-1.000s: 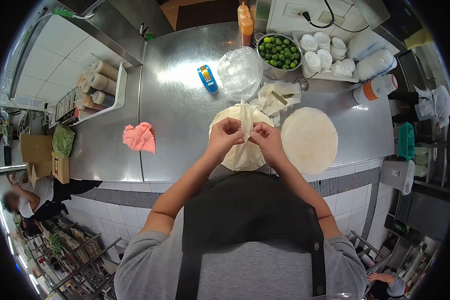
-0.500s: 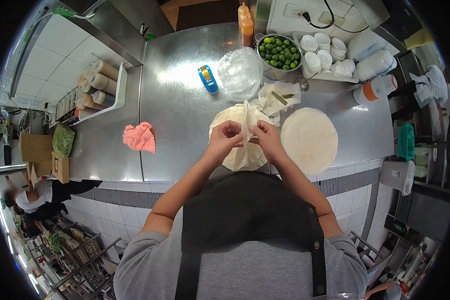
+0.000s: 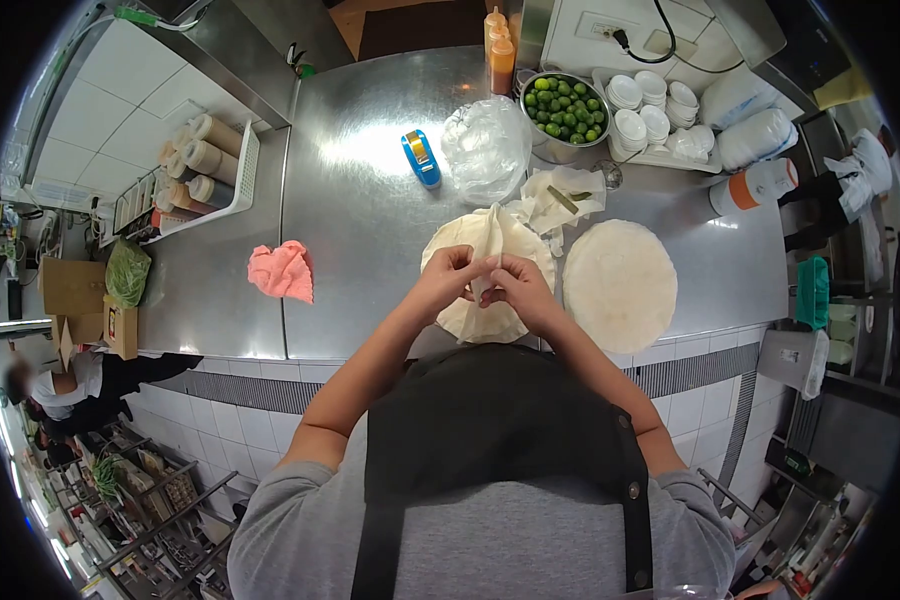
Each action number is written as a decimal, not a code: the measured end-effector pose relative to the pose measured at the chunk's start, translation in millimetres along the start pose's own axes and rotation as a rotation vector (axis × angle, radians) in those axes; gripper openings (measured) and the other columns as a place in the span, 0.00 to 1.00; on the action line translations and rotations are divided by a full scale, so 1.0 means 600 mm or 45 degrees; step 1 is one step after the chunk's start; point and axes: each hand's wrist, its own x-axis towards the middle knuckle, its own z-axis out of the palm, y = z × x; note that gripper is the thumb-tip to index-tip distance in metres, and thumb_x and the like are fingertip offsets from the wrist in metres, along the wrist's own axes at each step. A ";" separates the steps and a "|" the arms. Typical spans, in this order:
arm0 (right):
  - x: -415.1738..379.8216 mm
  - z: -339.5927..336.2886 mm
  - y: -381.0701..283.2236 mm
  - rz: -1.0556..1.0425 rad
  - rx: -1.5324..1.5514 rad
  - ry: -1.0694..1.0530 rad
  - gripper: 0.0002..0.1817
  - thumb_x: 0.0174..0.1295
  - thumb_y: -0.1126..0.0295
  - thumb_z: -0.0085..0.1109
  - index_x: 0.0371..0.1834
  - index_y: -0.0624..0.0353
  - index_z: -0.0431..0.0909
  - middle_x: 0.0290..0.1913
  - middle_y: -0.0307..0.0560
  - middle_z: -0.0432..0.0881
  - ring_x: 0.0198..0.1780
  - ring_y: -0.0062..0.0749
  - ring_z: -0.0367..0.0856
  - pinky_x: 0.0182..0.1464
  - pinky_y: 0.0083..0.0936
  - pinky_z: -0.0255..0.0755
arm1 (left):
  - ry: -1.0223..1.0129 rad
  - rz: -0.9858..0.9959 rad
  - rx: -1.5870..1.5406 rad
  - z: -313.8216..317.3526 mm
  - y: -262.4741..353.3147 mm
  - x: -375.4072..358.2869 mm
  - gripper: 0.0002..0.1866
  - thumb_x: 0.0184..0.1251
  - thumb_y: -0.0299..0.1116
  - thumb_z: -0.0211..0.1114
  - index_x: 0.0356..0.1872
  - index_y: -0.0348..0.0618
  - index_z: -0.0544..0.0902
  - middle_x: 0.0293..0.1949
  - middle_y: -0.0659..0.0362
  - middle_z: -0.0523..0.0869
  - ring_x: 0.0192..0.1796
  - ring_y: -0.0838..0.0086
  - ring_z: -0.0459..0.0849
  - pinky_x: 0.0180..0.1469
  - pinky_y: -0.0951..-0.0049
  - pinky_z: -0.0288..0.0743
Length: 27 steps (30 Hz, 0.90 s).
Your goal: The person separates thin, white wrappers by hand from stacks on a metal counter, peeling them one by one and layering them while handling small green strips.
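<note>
A stack of thin, pale round sheets (image 3: pixel 445 248) lies on the steel counter in front of the body. My left hand (image 3: pixel 448 280) pinches a raised fold of the top sheet from the left. From the right, my right hand (image 3: pixel 522 287) pinches the same fold, its fingertips close to those of my left hand. The fold stands up between both hands and runs away from the body. A second pale round stack (image 3: pixel 620 285) lies flat just to the right. Behind the hands are crumpled pale sheets (image 3: pixel 547 208) with green strips on them.
On the counter (image 3: pixel 360 260) are a pink cloth (image 3: pixel 282 271), a blue tape dispenser (image 3: pixel 421 159), a plastic bag (image 3: pixel 485 150), a bowl of limes (image 3: pixel 566 110), sauce bottles (image 3: pixel 501 65), stacked white cups (image 3: pixel 630 130) and an orange-banded container (image 3: pixel 738 194). Other people stand far left and far right.
Both hands have come closer together at the fold and slightly nearer the body. The view has shifted a little. The person at the far right has moved.
</note>
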 end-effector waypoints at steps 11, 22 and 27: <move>-0.029 -0.087 0.029 0.067 0.088 0.217 0.14 0.70 0.73 0.54 0.54 0.67 0.81 0.48 0.47 0.87 0.44 0.29 0.87 0.48 0.32 0.84 | 0.318 0.068 -0.341 -0.101 -0.030 0.027 0.06 0.69 0.33 0.65 0.34 0.42 0.83 0.31 0.63 0.86 0.30 0.81 0.83 0.35 0.77 0.77; -0.015 -0.051 -0.005 -0.144 0.520 0.093 0.19 0.70 0.74 0.51 0.63 0.66 0.75 0.57 0.50 0.84 0.54 0.35 0.85 0.59 0.38 0.80 | 0.509 0.157 -0.308 -0.013 -0.014 -0.008 0.20 0.68 0.37 0.72 0.52 0.32 0.81 0.43 0.52 0.89 0.45 0.69 0.89 0.44 0.69 0.86; 0.002 -0.047 -0.007 -0.270 0.652 0.257 0.16 0.72 0.71 0.50 0.60 0.63 0.74 0.59 0.52 0.83 0.57 0.40 0.85 0.58 0.42 0.81 | 0.117 -0.086 -0.244 -0.024 -0.041 -0.021 0.19 0.66 0.35 0.74 0.48 0.28 0.83 0.41 0.52 0.89 0.39 0.71 0.89 0.35 0.69 0.88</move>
